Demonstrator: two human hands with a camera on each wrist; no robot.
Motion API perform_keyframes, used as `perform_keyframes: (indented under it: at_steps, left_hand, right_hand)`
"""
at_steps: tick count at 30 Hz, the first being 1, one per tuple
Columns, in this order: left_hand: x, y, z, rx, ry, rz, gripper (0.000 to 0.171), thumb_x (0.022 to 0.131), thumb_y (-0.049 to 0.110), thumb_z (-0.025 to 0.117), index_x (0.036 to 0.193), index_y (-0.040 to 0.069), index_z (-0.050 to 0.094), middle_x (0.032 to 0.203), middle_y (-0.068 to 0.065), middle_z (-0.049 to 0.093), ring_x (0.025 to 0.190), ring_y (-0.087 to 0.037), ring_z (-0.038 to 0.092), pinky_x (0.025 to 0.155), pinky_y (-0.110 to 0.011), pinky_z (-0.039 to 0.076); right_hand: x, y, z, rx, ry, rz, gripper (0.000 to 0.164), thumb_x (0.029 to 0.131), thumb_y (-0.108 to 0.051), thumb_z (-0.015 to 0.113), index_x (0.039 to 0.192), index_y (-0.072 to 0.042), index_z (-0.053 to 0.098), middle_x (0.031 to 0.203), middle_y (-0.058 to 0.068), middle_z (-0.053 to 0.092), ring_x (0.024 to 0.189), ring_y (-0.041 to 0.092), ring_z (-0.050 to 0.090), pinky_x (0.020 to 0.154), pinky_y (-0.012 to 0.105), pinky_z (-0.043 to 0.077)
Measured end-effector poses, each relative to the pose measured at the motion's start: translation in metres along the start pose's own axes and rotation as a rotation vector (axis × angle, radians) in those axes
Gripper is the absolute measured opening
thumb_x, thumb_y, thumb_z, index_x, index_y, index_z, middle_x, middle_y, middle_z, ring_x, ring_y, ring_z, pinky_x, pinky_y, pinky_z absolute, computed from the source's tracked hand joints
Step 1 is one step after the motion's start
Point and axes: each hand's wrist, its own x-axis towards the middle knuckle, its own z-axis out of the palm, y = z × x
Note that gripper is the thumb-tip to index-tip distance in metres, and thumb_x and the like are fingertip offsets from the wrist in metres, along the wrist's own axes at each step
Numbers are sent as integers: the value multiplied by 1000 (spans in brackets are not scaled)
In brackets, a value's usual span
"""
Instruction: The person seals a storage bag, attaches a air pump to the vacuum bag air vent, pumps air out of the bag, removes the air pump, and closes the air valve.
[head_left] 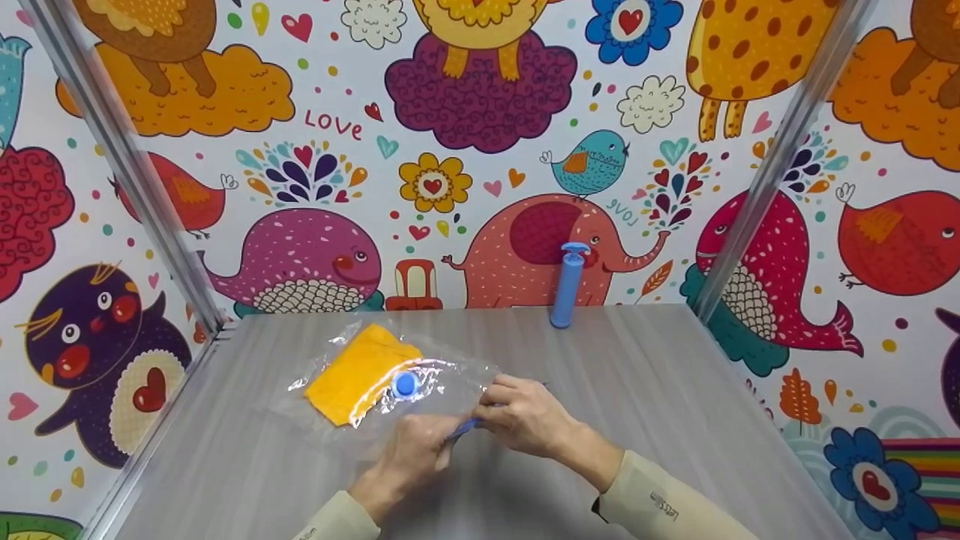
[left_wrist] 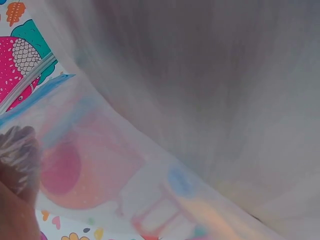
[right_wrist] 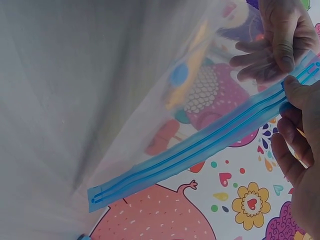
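A clear vacuum storage bag (head_left: 457, 375) with a folded orange cloth (head_left: 360, 379) inside lies partly on the table, its near edge raised between both hands. A round blue valve (head_left: 406, 385) sits on the film beside the cloth. My left hand (head_left: 420, 446) pinches the bag's edge near the end of the blue zip strip (right_wrist: 190, 140), its thumb on one side and fingers showing through the film in the right wrist view. My right hand (head_left: 529, 416) pinches that strip between thumb and forefinger, close beside the left hand, with the other fingers loosely bent.
A blue hand pump (head_left: 568, 289) stands upright at the back of the grey table (head_left: 637, 420), close to the cartoon-printed wall (head_left: 510, 247). Metal frame posts (head_left: 124, 150) rise at the table's back corners.
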Motion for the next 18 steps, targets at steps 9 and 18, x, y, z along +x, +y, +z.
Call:
perform_keyframes:
  at_steps: [9, 18]
  left_hand:
    - [0, 0, -1, -15, -8, -4, 24, 76, -5, 86, 88, 15, 77, 62, 8, 66, 51, -6, 62, 48, -19, 47]
    - [0, 1, -1, -23, 2, -8, 26, 75, -6, 85, 82, 16, 73, 61, 8, 64, 51, -6, 61, 47, -18, 44]
  right_hand:
    - [-2, 3, 1, -12, 18, 6, 22, 83, -20, 101, 101, -24, 88, 94, -8, 78, 89, 10, 70, 78, 21, 62]
    - [-6, 4, 3, -22, -5, 27, 21, 84, -25, 101, 101, -23, 89, 93, -8, 78, 89, 9, 69, 77, 19, 63]
